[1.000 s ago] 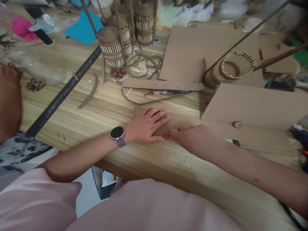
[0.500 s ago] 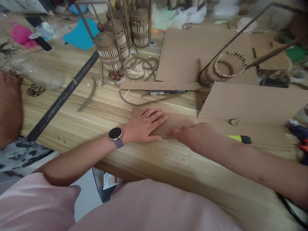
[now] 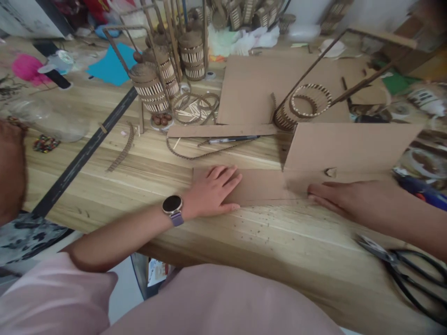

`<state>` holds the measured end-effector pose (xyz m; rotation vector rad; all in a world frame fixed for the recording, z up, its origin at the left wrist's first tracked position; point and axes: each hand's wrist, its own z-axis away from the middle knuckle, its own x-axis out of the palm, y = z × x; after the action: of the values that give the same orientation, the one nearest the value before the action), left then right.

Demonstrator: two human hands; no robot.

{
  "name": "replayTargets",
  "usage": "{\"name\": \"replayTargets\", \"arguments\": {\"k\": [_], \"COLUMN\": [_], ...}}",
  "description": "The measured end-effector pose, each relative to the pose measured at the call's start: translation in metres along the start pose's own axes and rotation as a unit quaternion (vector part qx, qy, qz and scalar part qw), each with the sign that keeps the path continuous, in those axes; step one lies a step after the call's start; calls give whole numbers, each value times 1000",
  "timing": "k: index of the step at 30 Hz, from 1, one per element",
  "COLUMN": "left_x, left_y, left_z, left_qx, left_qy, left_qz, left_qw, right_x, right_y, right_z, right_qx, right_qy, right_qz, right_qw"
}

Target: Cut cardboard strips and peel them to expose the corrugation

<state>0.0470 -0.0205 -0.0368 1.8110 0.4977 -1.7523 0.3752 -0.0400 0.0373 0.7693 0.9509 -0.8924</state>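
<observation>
My left hand (image 3: 216, 190), with a watch (image 3: 172, 204) on its wrist, lies flat with spread fingers on the left part of a cardboard strip (image 3: 261, 184). A faint line runs along the strip near its front edge. My right hand (image 3: 335, 195) rests farther right on the cardboard with its fingers pressed together; whether anything is in them is hidden. Behind it stands an upright cardboard flap (image 3: 349, 146), with a small scrap (image 3: 330, 172) at its foot.
Black scissors (image 3: 394, 260) lie at the right front. A round slatted basket (image 3: 288, 116) with a tall handle, a pen (image 3: 233, 139) and slatted lanterns (image 3: 150, 88) stand or lie behind. A dark strip (image 3: 87, 149) crosses the left side, near another person's arm (image 3: 10, 172).
My right hand has slid right along the cardboard, away from my left hand, which stays flat on it. The view has shifted, and the scissors now show.
</observation>
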Motion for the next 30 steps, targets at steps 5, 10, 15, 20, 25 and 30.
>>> {"name": "replayTargets", "arguments": {"k": [5,10,15,20,25,30], "left_x": [-7,-10,2,6,5,2], "left_y": [7,-20,-28,-26,-26,-25], "left_z": [-1,27,37,34,35,35], "left_qx": [-5,-11,0,8,9,7], "left_qy": [-11,-20,-8,12,10,3], "left_qz": [21,23,26,24,28,29], "left_qw": [1000,999,1000,1000,1000,1000], "right_x": [-20,-28,-34,-40,-39,-40], "right_y": [-59,-108,-132,-139,-136,-137], "right_z": [-22,-44,-58,-61,-61,-61], "right_qx": [-62,-127,-171,-190,-191,-191], "right_qy": [-81,-63,-65,-71,-78,-91], "right_qz": [-29,-14,17,49,48,60], "right_qw": [994,990,983,978,977,976]}}
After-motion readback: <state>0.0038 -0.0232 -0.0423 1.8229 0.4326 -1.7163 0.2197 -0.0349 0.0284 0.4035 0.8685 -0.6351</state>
